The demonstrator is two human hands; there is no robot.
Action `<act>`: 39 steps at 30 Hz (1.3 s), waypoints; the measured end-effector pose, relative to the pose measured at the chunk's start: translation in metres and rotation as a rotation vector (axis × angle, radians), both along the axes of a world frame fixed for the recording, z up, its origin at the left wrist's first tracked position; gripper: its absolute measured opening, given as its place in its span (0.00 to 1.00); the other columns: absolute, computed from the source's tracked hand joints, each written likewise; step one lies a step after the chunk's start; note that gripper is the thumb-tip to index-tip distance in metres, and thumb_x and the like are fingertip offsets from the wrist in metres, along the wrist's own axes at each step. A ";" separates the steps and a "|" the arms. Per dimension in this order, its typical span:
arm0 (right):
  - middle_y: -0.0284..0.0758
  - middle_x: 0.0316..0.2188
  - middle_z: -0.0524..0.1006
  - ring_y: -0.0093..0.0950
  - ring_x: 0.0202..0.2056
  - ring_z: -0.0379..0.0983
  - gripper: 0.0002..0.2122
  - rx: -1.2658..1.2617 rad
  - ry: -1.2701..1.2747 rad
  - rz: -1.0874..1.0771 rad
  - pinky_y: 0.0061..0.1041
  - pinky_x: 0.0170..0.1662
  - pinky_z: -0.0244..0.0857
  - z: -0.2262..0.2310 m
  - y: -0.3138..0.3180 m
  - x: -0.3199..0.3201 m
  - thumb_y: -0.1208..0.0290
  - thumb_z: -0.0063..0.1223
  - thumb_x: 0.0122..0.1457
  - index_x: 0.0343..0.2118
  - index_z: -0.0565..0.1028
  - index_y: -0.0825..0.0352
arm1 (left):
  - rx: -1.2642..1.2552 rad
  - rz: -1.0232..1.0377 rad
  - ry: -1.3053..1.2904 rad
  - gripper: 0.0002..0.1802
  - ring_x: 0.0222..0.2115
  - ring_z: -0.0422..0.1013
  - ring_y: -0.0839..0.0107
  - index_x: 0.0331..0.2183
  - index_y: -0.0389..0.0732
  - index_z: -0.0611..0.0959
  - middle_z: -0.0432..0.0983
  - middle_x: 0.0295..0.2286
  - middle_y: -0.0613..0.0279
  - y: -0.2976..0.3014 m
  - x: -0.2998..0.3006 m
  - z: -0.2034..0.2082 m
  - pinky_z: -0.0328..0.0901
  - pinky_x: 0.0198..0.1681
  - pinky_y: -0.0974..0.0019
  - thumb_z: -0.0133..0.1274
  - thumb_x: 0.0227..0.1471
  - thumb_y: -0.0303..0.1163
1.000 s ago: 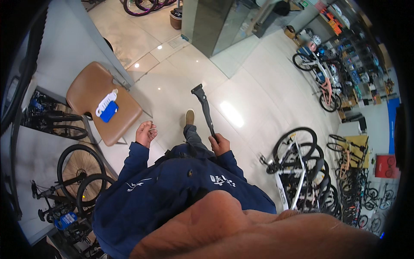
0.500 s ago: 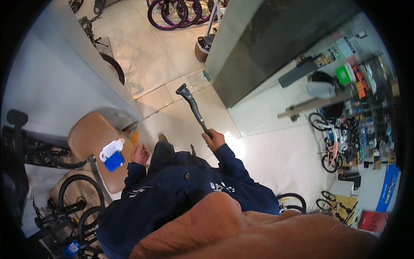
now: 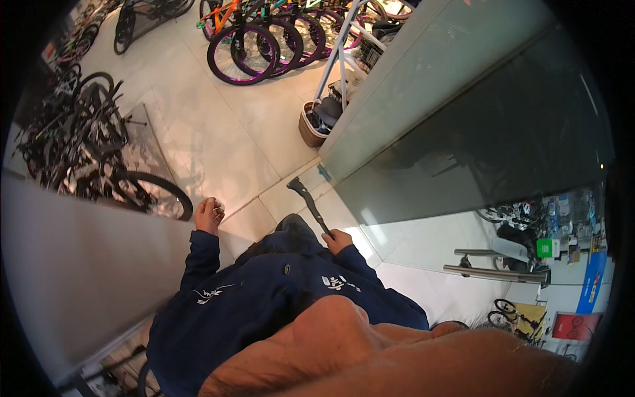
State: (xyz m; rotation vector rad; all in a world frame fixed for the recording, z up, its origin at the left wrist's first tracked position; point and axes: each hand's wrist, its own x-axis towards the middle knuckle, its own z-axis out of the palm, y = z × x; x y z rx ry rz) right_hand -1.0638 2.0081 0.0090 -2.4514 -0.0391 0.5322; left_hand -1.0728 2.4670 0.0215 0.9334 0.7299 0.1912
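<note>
My right hand (image 3: 340, 241) is closed around the lower end of a black bicycle kickstand (image 3: 309, 202). The kickstand slants up and to the left from my fist, its wider mounting head at the far end, held out over the tiled floor. My left hand (image 3: 210, 215) is raised off to the left with the fingers curled in. Something small and pale shows between those fingers, too small to make out. Both arms are in dark blue sleeves.
A pale wall edge (image 3: 99, 258) stands close at my left, and a large glass door (image 3: 476, 126) with metal handles (image 3: 499, 272) at my right. Ahead are bicycles with purple rims (image 3: 243, 56) and a woven basket (image 3: 312, 126). More bicycles (image 3: 92, 132) crowd the left.
I have moved forward into the doorway, and the brown chair has gone out of view. My left hand has come up and forward. The kickstand stays in my right hand.
</note>
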 end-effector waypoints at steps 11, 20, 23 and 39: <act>0.42 0.24 0.82 0.40 0.29 0.81 0.24 0.039 0.066 -0.203 0.39 0.37 0.71 -0.059 0.107 0.352 0.46 0.55 0.60 0.31 0.81 0.68 | 0.611 -0.132 -0.153 0.27 0.17 0.51 0.83 0.18 0.47 0.62 0.55 0.15 0.76 0.051 0.373 -0.028 0.49 0.20 0.71 0.62 0.59 0.36; 0.36 0.18 0.77 0.27 0.18 0.75 0.18 0.435 -0.155 -0.215 0.31 0.25 0.69 0.013 0.222 0.642 0.55 0.60 0.63 0.30 0.78 0.69 | 0.836 -0.169 -0.105 0.29 0.21 0.49 0.82 0.16 0.44 0.61 0.53 0.16 0.76 0.131 0.608 -0.026 0.49 0.22 0.68 0.62 0.59 0.37; 0.36 0.19 0.78 0.25 0.18 0.75 0.17 0.459 -0.103 -0.275 0.29 0.25 0.68 0.005 0.253 0.714 0.57 0.60 0.63 0.34 0.79 0.70 | 0.757 -0.237 -0.106 0.29 0.21 0.49 0.82 0.16 0.44 0.62 0.54 0.16 0.75 0.145 0.697 -0.053 0.50 0.22 0.68 0.62 0.59 0.37; 0.33 0.20 0.77 0.21 0.21 0.74 0.18 0.592 -0.075 -0.789 0.26 0.26 0.68 0.008 0.307 1.070 0.56 0.56 0.67 0.33 0.76 0.71 | 0.744 -0.711 -0.299 0.29 0.20 0.50 0.82 0.16 0.43 0.62 0.55 0.16 0.76 0.152 1.268 -0.048 0.50 0.22 0.67 0.64 0.57 0.35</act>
